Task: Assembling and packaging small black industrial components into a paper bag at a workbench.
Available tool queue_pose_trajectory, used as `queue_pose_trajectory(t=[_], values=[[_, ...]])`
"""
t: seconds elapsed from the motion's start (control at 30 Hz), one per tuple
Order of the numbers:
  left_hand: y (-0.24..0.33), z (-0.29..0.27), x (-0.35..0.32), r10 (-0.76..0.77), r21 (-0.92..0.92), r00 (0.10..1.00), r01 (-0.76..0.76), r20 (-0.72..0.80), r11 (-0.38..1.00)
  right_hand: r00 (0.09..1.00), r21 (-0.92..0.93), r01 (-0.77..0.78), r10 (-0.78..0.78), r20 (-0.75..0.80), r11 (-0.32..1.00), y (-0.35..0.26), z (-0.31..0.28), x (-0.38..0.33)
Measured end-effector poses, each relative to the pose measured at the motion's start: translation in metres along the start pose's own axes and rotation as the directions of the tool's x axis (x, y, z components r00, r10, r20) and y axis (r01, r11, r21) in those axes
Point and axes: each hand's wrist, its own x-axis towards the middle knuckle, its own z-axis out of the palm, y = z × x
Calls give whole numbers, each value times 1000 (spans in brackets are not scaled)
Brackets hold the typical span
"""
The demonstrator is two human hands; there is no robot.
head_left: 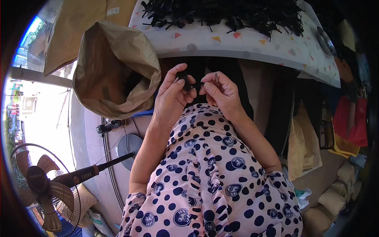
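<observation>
My left hand [172, 94] and my right hand [220, 93] meet just under the table edge, both pinching a small black plastic part [191, 83] between fingertips. The part is mostly hidden by my fingers. A big heap of similar black plastic pieces [233, 14] lies on the table above my hands. My arms come out of a pink blouse with dark dots.
The table [252, 45] has a white cover with coloured triangles. An open brown paper sack [114, 67] stands at my left, dark pieces inside. A standing fan [43, 185] is at the lower left. Brown bags [302, 146] and filled sacks [335, 193] sit at the right.
</observation>
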Motion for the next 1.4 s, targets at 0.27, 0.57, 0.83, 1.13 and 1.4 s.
queue_pose_trajectory(t=[0.27,0.57,0.83,1.13,1.4], values=[[-6,3,0,-228,87,944,213,240,973,990,282,-140,132,47,949,-2,-15,5],[-4,3,-4,-162,474,959,35,231,880,974,40,-174,166,156,984,-5,-19,5],[-19,-3,-6,135,720,975,-220,175,658,985,-91,-167,170,21,982,-10,4,-6],[-23,-6,-3,248,737,959,-267,138,621,985,-142,-160,167,38,977,-4,17,-6],[-23,1,-3,302,839,937,-301,174,453,970,-52,-234,237,54,971,-3,13,-4]])
